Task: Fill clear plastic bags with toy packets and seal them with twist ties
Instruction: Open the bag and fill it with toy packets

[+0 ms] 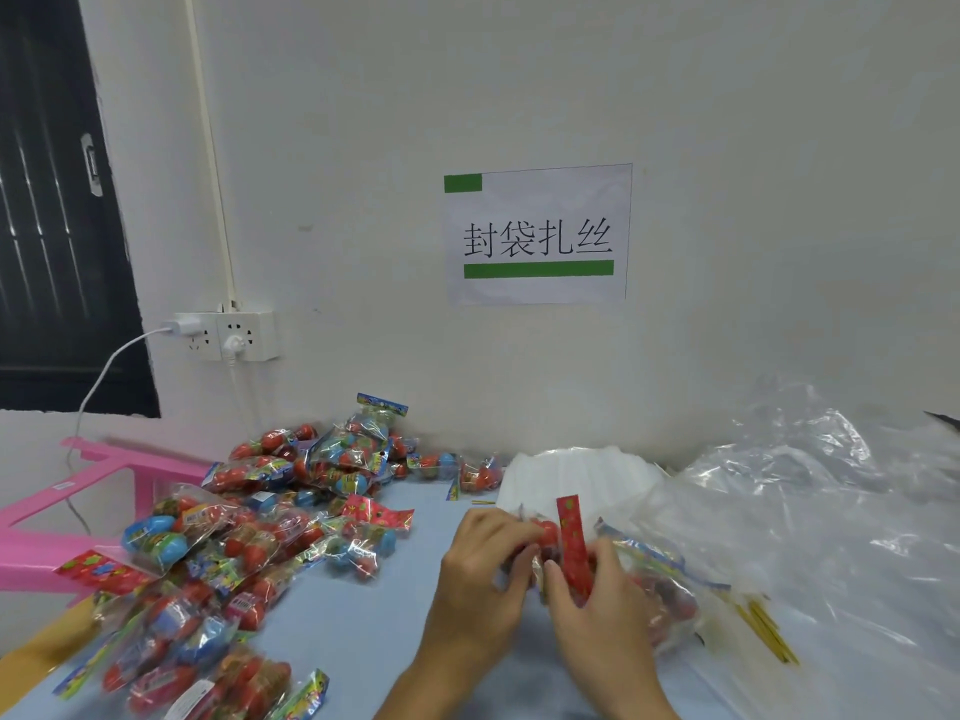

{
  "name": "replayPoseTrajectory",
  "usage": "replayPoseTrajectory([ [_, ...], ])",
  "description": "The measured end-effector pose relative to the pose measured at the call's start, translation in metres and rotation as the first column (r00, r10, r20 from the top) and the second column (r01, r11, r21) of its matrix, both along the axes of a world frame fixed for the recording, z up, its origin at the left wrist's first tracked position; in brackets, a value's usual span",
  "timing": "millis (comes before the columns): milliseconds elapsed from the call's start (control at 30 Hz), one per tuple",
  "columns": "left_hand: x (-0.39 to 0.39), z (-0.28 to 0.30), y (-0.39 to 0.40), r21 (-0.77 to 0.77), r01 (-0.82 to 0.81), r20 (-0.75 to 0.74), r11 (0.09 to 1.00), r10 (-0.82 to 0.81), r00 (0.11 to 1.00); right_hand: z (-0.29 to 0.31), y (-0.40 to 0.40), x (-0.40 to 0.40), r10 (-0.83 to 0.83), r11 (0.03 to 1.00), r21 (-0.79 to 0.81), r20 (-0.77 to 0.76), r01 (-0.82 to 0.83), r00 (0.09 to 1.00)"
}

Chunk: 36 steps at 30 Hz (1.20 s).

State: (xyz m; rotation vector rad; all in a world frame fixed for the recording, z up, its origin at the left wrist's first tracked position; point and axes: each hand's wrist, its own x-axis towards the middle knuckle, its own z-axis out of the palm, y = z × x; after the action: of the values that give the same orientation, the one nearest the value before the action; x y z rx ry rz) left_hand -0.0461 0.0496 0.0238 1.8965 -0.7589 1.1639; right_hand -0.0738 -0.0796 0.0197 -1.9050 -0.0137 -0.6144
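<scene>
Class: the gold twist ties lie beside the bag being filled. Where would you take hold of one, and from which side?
Pinch one end of a twist tie from above with the fingers. The ties are thin flat strips lying bundled on the table to the right of the right hand, partly under clear plastic, so an exposed end probably lifts most easily.

Both hands, left hand [483, 563] and right hand [597, 610], grip a filled clear bag [660, 589]. Loose toy packets [249, 537] lie left of it; twist ties [763, 626] lie right.

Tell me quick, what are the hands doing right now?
Left hand and right hand: fingers gripping one toy packet, at a clear bag. Twist ties untouched, right of it. Nothing in the way.
</scene>
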Motion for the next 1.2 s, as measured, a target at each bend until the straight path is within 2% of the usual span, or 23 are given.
replayPoseTrajectory([
  [100,-0.003,-0.002,-0.003,0.008,0.043,-0.031,0.999,-0.043,0.999,-0.002,-0.002,0.001,0.073,0.997,0.027,0.007,-0.073,0.997],
  [267,-0.007,-0.002,-0.004,-0.095,0.108,-0.209,0.990,-0.126,0.970,-0.002,-0.006,0.002,0.283,0.937,0.231,-0.056,-0.263,0.958],
  [400,-0.009,-0.006,-0.002,-0.124,0.197,-0.358,0.973,-0.229,0.905,-0.003,-0.005,0.005,0.286,0.931,0.247,-0.027,-0.271,0.958],
  [533,-0.016,-0.002,-0.001,-0.229,0.268,-0.391,0.936,-0.341,0.855,-0.006,-0.004,0.008,0.246,0.933,0.281,-0.042,-0.225,0.968],
  [767,-0.015,-0.004,-0.003,-0.147,0.254,-0.400,0.956,-0.292,0.868,-0.008,-0.008,0.008,0.145,0.976,0.170,-0.022,-0.139,0.989],
  [833,-0.014,-0.001,-0.004,-0.199,0.176,-0.352,0.964,-0.238,0.905,-0.007,-0.008,0.007,0.131,0.982,0.138,-0.016,-0.128,0.991],
  [933,-0.008,0.002,-0.001,-0.281,-0.054,-0.318,0.958,-0.039,0.947,-0.004,-0.008,0.006,0.137,0.982,0.129,0.000,-0.135,0.991],
  [1000,-0.004,0.003,0.001,-0.326,-0.179,-0.438,0.928,0.019,0.899,-0.003,-0.009,0.007,0.131,0.981,0.144,0.024,-0.133,0.991],
  [1033,-0.002,0.005,0.003,-0.359,-0.207,-0.522,0.910,-0.012,0.853,-0.002,-0.010,0.007,0.125,0.979,0.155,0.034,-0.129,0.992],
  [1100,0.002,0.008,0.005,-0.476,-0.190,-0.638,0.859,-0.188,0.747,0.000,-0.009,0.006,0.120,0.976,0.181,0.042,-0.125,0.992],
  [1200,0.004,0.010,0.004,-0.659,-0.136,-0.652,0.740,-0.471,0.594,0.000,-0.008,0.007,0.139,0.970,0.196,0.048,-0.146,0.989],
])
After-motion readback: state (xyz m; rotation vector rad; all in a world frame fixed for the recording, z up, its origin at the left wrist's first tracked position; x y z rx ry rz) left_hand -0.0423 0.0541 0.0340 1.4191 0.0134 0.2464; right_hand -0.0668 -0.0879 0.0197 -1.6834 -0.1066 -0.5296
